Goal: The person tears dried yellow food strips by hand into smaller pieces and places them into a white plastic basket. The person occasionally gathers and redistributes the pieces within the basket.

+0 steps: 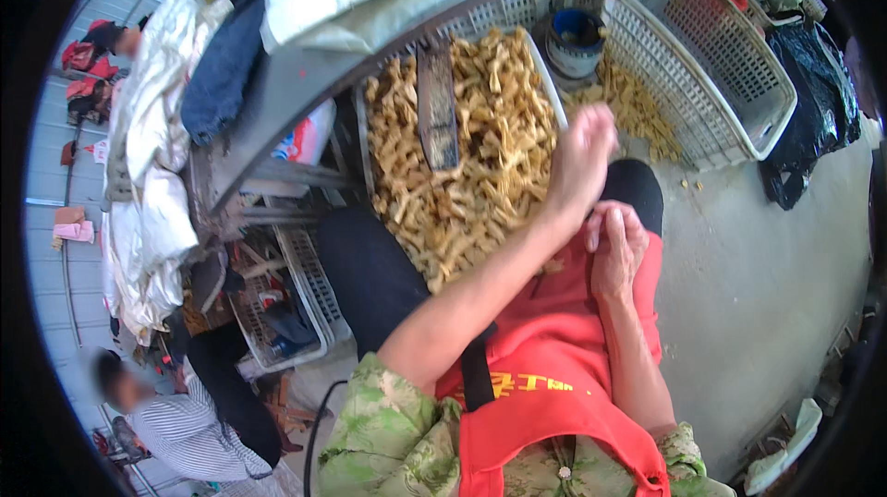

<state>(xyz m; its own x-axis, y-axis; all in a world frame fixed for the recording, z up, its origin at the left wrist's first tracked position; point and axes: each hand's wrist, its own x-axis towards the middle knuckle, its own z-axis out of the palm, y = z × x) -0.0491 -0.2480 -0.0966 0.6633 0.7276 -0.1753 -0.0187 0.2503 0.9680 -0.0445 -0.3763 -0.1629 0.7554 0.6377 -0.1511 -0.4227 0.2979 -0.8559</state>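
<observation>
My left hand (587, 150) is slightly blurred, its fingers curled, over the right edge of a pale crate (552, 85). Whether it holds something cannot be told. Knobbly yellow-brown pieces (485, 185) fill the crate in front of my knees; their exact kind is unclear. A long flat bar (438, 109), dark at its edges and worn, lies across the crate's far part. My right hand (619, 247) is nearer my body, above my right thigh and beside the red apron (547, 317). Its fingers are bent in near the thumb, and what may be between them is hidden.
Beyond the crate stand a round tub with a blue rim (575, 36) and a white slatted basket (700, 74), with loose pieces (634, 105) on the floor between. A black plastic bag (811, 95) lies right. At left are a metal frame (298, 95), another basket (312, 289) and a seated person (201, 428).
</observation>
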